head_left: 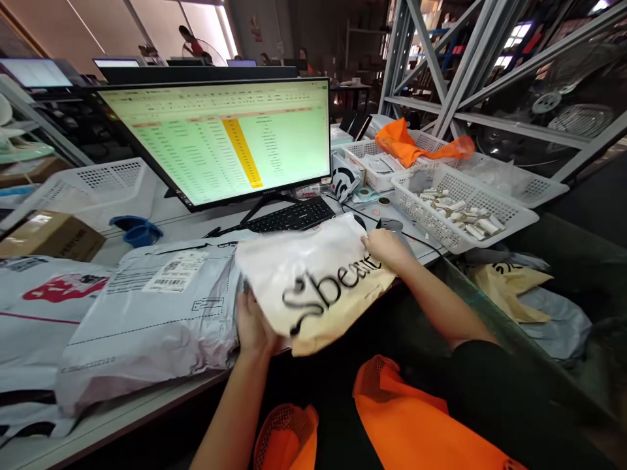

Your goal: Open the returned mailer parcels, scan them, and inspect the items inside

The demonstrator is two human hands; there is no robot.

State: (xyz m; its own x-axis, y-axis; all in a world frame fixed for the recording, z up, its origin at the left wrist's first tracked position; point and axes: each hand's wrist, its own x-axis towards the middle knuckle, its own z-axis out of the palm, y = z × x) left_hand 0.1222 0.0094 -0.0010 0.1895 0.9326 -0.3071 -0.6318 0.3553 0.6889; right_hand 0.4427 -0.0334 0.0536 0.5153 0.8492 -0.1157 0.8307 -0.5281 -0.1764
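Observation:
A cream mailer bag with black script lettering [313, 281] lies over the desk's front edge, and I hold it with both hands. My left hand [252, 323] grips its lower left side, fingers tucked under the bag. At the bag's right corner, my right hand [386, 248] pinches the edge. To the left, a grey mailer with a white shipping label [161, 307] lies flat on the desk, touching the cream bag.
A monitor showing a green spreadsheet [220, 140] stands behind a black keyboard [291, 217]. White perforated baskets [514, 219] sit at right, one holding small rolls, one an orange cloth [406, 143]. More parcels [34, 307] and a cardboard box [51, 236] lie left. Orange fabric [416, 424] is below.

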